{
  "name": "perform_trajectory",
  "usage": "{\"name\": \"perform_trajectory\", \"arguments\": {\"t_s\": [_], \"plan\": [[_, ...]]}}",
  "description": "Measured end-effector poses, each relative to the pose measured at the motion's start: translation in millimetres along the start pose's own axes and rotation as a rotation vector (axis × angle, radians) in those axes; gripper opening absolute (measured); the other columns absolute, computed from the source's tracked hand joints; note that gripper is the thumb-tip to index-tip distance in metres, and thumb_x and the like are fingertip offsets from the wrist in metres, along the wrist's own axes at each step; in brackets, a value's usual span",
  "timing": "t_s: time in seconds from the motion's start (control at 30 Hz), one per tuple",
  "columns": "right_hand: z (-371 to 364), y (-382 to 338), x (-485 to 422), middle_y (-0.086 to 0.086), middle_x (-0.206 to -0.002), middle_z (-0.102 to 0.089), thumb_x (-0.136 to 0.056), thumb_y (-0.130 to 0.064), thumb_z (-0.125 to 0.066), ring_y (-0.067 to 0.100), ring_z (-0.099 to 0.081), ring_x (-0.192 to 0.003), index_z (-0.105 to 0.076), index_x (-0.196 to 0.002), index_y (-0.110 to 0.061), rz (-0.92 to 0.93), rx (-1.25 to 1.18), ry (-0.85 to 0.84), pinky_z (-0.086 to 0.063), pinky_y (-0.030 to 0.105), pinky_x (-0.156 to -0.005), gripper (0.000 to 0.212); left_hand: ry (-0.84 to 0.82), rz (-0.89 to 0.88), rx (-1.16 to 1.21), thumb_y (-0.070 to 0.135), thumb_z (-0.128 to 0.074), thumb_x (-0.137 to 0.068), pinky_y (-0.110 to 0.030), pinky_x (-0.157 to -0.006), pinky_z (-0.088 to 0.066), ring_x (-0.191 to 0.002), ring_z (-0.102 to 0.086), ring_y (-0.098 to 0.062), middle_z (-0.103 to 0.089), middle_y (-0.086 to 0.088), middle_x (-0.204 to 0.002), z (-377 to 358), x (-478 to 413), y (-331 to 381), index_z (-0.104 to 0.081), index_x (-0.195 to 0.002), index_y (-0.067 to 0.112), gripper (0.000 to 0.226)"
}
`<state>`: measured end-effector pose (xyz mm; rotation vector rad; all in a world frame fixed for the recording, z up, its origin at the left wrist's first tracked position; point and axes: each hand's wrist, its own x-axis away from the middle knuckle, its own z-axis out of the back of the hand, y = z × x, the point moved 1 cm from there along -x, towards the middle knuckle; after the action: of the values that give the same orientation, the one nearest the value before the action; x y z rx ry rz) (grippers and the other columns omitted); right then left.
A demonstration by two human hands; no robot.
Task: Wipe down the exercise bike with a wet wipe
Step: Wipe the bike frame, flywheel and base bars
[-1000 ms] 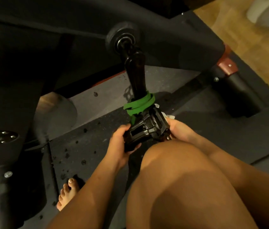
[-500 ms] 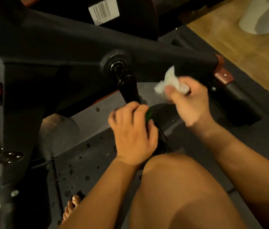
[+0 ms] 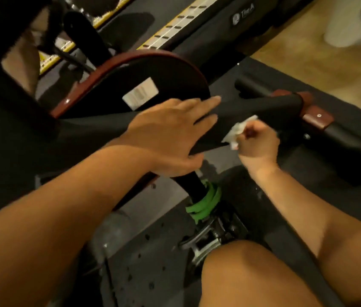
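The exercise bike [image 3: 350,145] is standing on a dark rubber mat [image 3: 153,273], and its sloping black frame bar [image 3: 281,105] is crossing the middle of the view. The wet wipe [image 3: 236,132] is sitting bunched in the right hand [image 3: 258,142]. That hand's fingers are curling around the wipe and pressing it against the bar's lower edge, near a red-brown bracket [image 3: 316,118].

The left hand [image 3: 170,134] is lying flat across the same bar, holding nothing. Its fingers are straight, a little spread, and pointing toward the wipe. Behind it, a round disc [image 3: 131,85] with a red rim is carrying a white sticker [image 3: 140,94].

Below the left hand the crank arm [image 3: 191,185] is hanging down, and a green band [image 3: 206,202] is looping around it just above the pedal [image 3: 212,237]. A bare knee [image 3: 252,273] is covering part of the pedal. Wooden floor [image 3: 308,63] is showing beyond the mat.
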<state>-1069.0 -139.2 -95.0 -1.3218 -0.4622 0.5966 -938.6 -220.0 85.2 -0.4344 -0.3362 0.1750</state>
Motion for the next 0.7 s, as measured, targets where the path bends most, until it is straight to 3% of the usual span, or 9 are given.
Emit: {"name": "perform_trajectory", "arguments": {"t_s": [0.1, 0.17, 0.23, 0.3, 0.37, 0.47, 0.53, 0.63, 0.7], "plan": [[-31, -15, 23, -0.007, -0.070, -0.065, -0.075, -0.004, -0.073, 0.008, -0.062, -0.069, -0.065, -0.071, -0.024, 0.059, -0.004, -0.207, -0.052, 0.028, -0.069, 0.022, -0.083, -0.082, -0.097, 0.045, -0.036, -0.099, -0.035, -0.110, -0.028, -0.143, -0.027, -0.020, 0.004, -0.008, -0.166, -4, -56, 3, -0.013, -0.156, 0.011, 0.071], [-34, 2, 17, -0.008, -0.072, -0.071, -0.079, -0.006, -0.072, 0.008, -0.068, -0.073, -0.069, -0.071, -0.027, -0.064, -0.117, -0.114, -0.057, 0.029, -0.073, 0.023, -0.147, -0.152, -0.217, 0.043, -0.042, -0.099, -0.035, -0.115, -0.023, -0.145, -0.024, -0.024, 0.006, -0.013, -0.165, -9, -78, 3, -0.006, -0.156, 0.006, 0.077], [-18, 31, -3, -0.004, -0.080, -0.074, -0.081, -0.010, -0.072, 0.011, -0.070, -0.079, -0.073, -0.076, -0.024, -0.316, -0.331, 0.115, -0.059, 0.032, -0.078, 0.015, -0.235, -0.203, -0.267, 0.050, -0.043, -0.099, -0.038, -0.122, -0.009, -0.150, -0.009, -0.028, 0.013, -0.016, -0.163, -13, -89, 4, 0.002, -0.156, 0.004, 0.085], [-8, 58, -19, 0.005, -0.089, -0.072, -0.082, -0.005, -0.071, 0.018, -0.068, -0.082, -0.073, -0.088, -0.016, -0.597, -0.473, 0.240, -0.057, 0.020, -0.070, 0.013, -0.286, -0.224, -0.303, 0.053, -0.039, -0.100, -0.039, -0.124, 0.000, -0.152, -0.002, -0.028, 0.018, -0.018, -0.162, -17, -92, 4, 0.007, -0.155, 0.003, 0.088], [-21, 44, -16, 0.007, -0.090, -0.068, -0.079, 0.000, -0.073, 0.015, -0.064, -0.074, -0.067, -0.099, -0.007, -0.730, -0.556, 0.153, -0.050, 0.012, -0.057, 0.022, -0.309, -0.222, -0.302, 0.051, -0.036, -0.102, -0.036, -0.124, -0.002, -0.152, 0.001, -0.027, 0.021, -0.018, -0.161, -17, -100, 7, 0.011, -0.154, 0.002, 0.085], [-58, -12, 11, 0.015, -0.099, -0.063, -0.096, -0.001, -0.053, 0.024, -0.068, -0.086, -0.056, -0.119, 0.000, -0.963, -0.966, -0.190, -0.058, 0.025, -0.063, 0.023, -0.364, -0.156, -0.199, 0.044, -0.035, -0.104, -0.036, -0.121, -0.011, -0.152, -0.003, -0.027, 0.027, -0.012, -0.160, -15, -119, 18, 0.016, -0.154, 0.006, 0.080], [-62, -12, 18, 0.020, -0.097, -0.063, -0.098, 0.003, -0.046, 0.033, -0.066, -0.094, -0.058, -0.099, 0.002, -1.024, -1.151, -0.277, -0.057, 0.032, -0.076, 0.012, -0.381, -0.121, -0.117, 0.041, -0.037, -0.105, -0.036, -0.120, -0.013, -0.152, -0.003, -0.025, 0.030, -0.006, -0.160, -12, -129, 25, 0.017, -0.154, 0.011, 0.079], [-32, 10, -1, 0.013, -0.073, -0.061, -0.094, 0.000, -0.053, 0.019, -0.060, -0.065, -0.057, -0.080, -0.006, -1.089, -1.066, -0.058, -0.055, 0.029, -0.066, 0.016, -0.365, -0.128, -0.088, 0.039, -0.035, -0.105, -0.034, -0.120, -0.009, -0.152, 0.002, -0.021, 0.028, -0.005, -0.160, -14, -132, 25, 0.016, -0.154, 0.011, 0.076], [-8, 28, -16, 0.004, -0.057, -0.060, -0.092, -0.003, -0.055, 0.010, -0.059, -0.053, -0.061, -0.085, -0.013, -0.943, -1.111, 0.112, -0.054, 0.026, -0.060, 0.014, -0.359, -0.133, -0.064, 0.038, -0.035, -0.105, -0.034, -0.120, -0.010, -0.152, 0.002, -0.020, 0.025, -0.005, -0.162, -17, -132, 22, 0.015, -0.154, 0.011, 0.075]]}}
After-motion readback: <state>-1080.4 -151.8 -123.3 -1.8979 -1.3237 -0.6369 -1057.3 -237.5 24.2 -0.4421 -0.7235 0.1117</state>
